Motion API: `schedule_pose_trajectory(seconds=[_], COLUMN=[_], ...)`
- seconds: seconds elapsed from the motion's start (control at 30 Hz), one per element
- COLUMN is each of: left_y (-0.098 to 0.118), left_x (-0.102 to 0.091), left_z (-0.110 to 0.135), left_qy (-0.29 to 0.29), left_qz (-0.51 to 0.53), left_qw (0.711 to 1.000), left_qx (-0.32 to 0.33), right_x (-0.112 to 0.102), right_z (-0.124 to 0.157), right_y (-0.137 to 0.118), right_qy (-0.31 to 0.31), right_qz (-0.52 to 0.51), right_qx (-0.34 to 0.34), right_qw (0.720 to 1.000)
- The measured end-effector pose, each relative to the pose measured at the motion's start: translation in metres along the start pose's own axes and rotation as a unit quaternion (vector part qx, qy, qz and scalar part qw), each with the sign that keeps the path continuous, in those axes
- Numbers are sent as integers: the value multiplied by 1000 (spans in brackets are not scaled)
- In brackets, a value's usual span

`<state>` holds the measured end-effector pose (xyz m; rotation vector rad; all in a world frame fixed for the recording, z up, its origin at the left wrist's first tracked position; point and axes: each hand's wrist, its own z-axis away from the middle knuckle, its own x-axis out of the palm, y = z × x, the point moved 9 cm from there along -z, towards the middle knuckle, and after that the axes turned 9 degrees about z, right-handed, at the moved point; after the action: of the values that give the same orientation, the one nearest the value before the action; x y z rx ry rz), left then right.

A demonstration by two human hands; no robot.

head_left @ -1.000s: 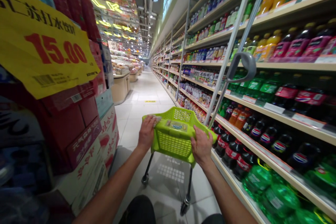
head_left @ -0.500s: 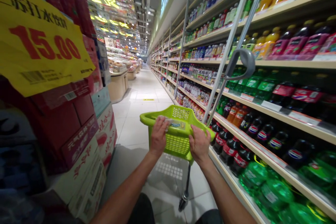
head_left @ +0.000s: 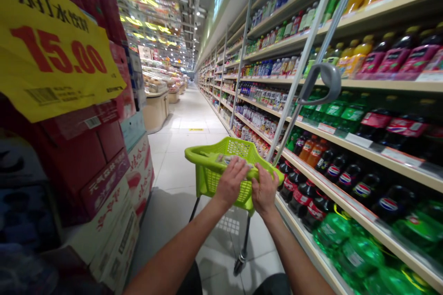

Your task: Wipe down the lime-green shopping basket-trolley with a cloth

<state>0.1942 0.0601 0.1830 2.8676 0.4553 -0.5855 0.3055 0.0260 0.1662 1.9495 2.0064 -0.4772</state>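
Observation:
A lime-green shopping cart (head_left: 218,179) with a perforated basket stands right in front of me. My right hand (head_left: 265,189) is closed round the right part of its handle (head_left: 200,156). Close beside it, my left hand (head_left: 230,184) lies with bent fingers over the middle of the handle. Something thin and pale shows at the left fingertips, too small to identify, and a label on the handle is partly covered by these fingers. The left end of the handle is bare of hands.
Shelves of soda bottles (head_left: 362,189) run close along the right, with a grey looped handle (head_left: 321,84) on a slanted pole in front. Stacked cartons (head_left: 114,207) and a yellow price sign (head_left: 58,50) stand close on the left. A tiled aisle (head_left: 183,147) leads ahead past wooden display stands (head_left: 155,113).
My left hand has slid right along the handle, over the label and closer to my right hand. The right hand stays in nearly the same place on the cart.

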Motion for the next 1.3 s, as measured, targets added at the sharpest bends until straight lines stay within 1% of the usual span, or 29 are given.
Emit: schedule_pose_trajectory(seconds=[0.03,0.07,0.1,0.17,0.23,0.27,0.3,0.33,0.37,0.43,0.47,0.5,0.53,0.6,0.63,0.73,0.8,0.83,0.9,0.97,1.03,1.1,1.2,1.23,1.27,1.3], left_y=[9,12,9,-12,-37,-43,-43,-36,-23,9,21,28,30,24,18,-6,-24,-31,-40,-44,-46,-47,-44,-41,-38,-34], left_x=[6,8,4,-14,-32,-37,-37,-32,-23,0,10,17,21,23,21,9,1,-2,-9,-13,-17,-19,-18,-17,-15,-12], left_z=[0,0,1,1,4,4,4,3,2,-1,-1,-2,-3,-4,-4,1,6,8,10,11,11,11,12,11,11,10], left_qy=[-20,-27,-19,25,69,80,79,67,45,-5,-18,-24,-24,-22,-26,-62,-102,-121,-146,-156,-158,-161,-157,-153,-147,-141], left_qz=[7,9,4,-17,-39,-45,-44,-36,-20,21,40,56,67,73,65,1,-45,-60,-77,-80,-76,-70,-62,-61,-60,-59], left_qw=[1000,999,999,999,994,991,991,993,997,1000,999,998,997,997,997,997,990,986,980,978,978,978,979,980,981,982], left_qx=[22,31,27,-19,-80,-99,-102,-87,-57,11,29,31,22,-6,-18,-52,-85,-97,-109,-111,-111,-112,-113,-114,-115,-115], right_x=[-1,-2,-4,-8,-11,-12,-13,-14,-15,-18,-21,-24,-27,-30,-28,-6,9,14,19,19,12,0,-20,-24,-26,-27], right_z=[1,2,3,5,7,7,7,7,7,6,4,1,-3,-14,-19,-31,-34,-34,-32,-27,-21,-16,-12,-11,-10,-9], right_y=[1,2,3,5,8,8,9,8,8,6,5,3,0,-11,-18,-40,-55,-62,-73,-73,-55,-21,42,59,71,75], right_qy=[2,3,1,-6,-14,-14,-10,-4,3,14,17,20,21,5,-18,-127,-171,-174,-160,-142,-125,-105,-61,-49,-38,-28], right_qz=[-6,-13,-20,-31,-39,-44,-49,-54,-55,-52,-50,-50,-53,-63,-66,-63,-51,-46,-39,-41,-46,-50,-49,-45,-37,-27], right_qx=[-3,-7,-12,-16,-1,10,21,30,37,46,46,41,32,3,-15,-49,-66,-75,-102,-128,-127,-93,14,55,94,124], right_qw=[1000,1000,1000,999,999,999,999,998,998,997,998,998,998,998,998,989,982,981,981,981,983,989,997,996,994,991])
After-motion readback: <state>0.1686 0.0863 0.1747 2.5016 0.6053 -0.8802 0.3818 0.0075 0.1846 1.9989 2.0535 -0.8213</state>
